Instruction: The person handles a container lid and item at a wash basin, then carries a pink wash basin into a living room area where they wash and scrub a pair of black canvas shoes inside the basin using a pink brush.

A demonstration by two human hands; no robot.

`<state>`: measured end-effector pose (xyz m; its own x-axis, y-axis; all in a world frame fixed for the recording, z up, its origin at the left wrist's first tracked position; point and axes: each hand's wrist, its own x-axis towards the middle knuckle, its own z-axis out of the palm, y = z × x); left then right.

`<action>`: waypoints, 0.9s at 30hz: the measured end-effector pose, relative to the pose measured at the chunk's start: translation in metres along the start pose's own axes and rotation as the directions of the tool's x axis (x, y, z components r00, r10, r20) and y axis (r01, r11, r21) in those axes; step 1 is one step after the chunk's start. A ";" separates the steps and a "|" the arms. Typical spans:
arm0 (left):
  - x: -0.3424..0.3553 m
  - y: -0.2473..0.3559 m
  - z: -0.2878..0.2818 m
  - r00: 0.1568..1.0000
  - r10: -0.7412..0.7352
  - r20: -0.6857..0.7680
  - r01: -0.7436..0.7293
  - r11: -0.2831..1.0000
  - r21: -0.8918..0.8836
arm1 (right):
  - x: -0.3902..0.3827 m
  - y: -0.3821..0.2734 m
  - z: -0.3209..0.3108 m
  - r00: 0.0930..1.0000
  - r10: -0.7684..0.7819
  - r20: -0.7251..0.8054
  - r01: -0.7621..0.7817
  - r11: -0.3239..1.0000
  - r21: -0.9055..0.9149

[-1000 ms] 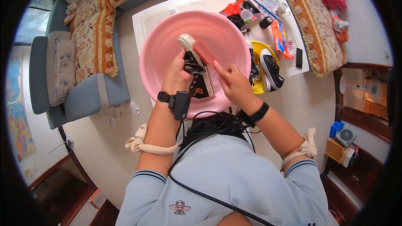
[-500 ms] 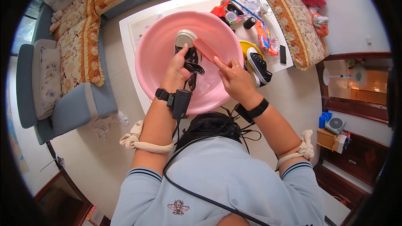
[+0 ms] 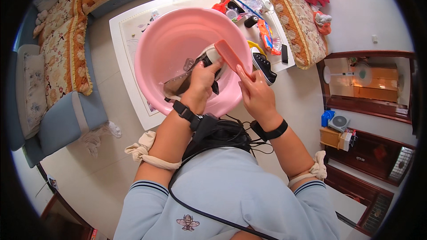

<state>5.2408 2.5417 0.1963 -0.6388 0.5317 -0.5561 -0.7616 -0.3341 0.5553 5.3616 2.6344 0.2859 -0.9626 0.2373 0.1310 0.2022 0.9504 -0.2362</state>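
This is a home living room. Sofas with floral cushions (image 3: 60, 49) line two sides of a low white table (image 3: 129, 31), whose far right corner is cluttered with household bits. A blue armchair (image 3: 66, 120) stands near its left edge. Dark wooden cabinets (image 3: 369, 106) run along the right wall, over a pale tiled floor (image 3: 102, 160).

Both forearms reaching up from the lower edge, bent at the elbows, left hand (image 3: 203, 76) curled shut with knuckles up, right hand (image 3: 255, 94) just beside it, fingers clamped and index stretched forward, dark bands round both wrists, cloth ties near both elbows.
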 end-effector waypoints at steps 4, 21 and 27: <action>-0.008 -0.009 0.008 0.999 -0.033 0.018 0.031 0.995 0.094 | 0.028 0.002 0.002 0.997 0.010 0.074 -0.002 0.993 -0.115; 0.003 -0.031 0.003 1.000 -0.007 0.018 0.001 0.960 0.281 | 0.036 0.000 -0.001 0.977 0.054 0.207 -0.014 0.981 -0.193; -0.005 -0.025 0.006 0.998 0.057 0.001 -0.055 0.941 0.333 | 0.025 -0.003 -0.017 0.968 0.059 0.245 -0.027 0.991 -0.132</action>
<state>5.2638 2.5520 0.1896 -0.6813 0.5127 -0.5225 -0.6457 -0.0847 0.7589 5.3400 2.6404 0.3062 -0.9638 0.2363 -0.1235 0.2499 0.9620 -0.1100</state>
